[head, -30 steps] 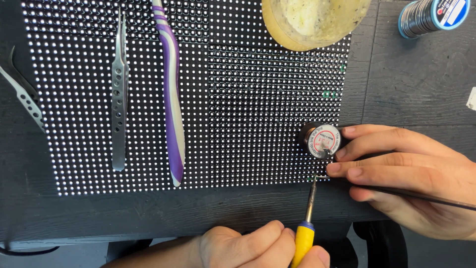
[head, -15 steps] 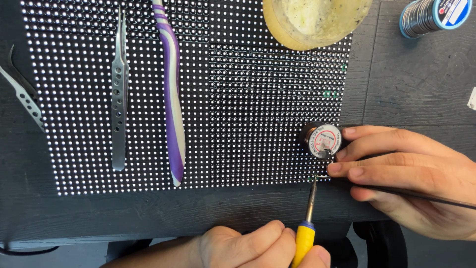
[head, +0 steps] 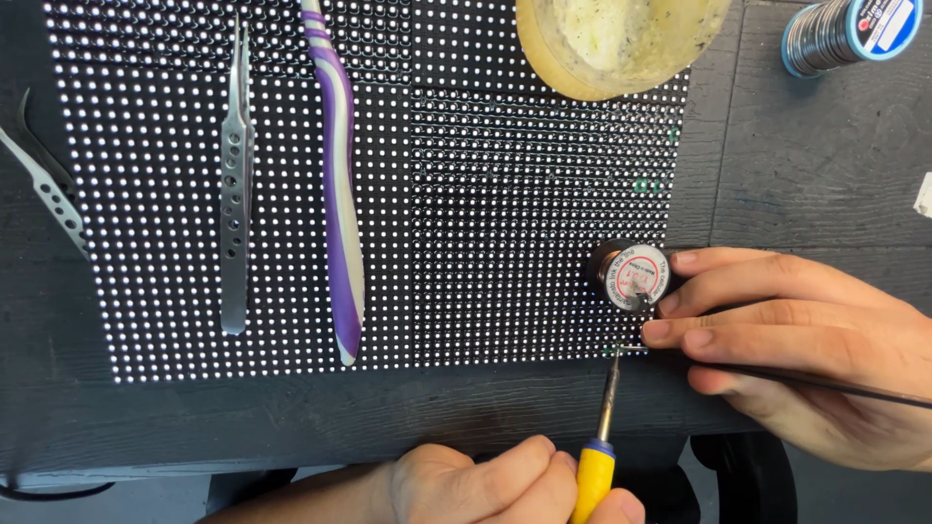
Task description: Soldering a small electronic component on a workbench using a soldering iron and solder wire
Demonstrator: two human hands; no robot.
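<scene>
My left hand at the bottom edge grips the yellow handle of a soldering iron. Its metal tip touches the lower right corner of a black LED matrix panel lying flat on the dark wooden table. My right hand comes in from the right. Its fingers pinch a small round spool with a white and red label and hold a thin strand from it down right at the iron's tip. A thin black wire runs under this hand to the right.
On the panel lie straight steel tweezers and a purple-white toothbrush. Curved tweezers rest at the left edge. A yellowish bowl stands at the top and a solder wire reel at the top right.
</scene>
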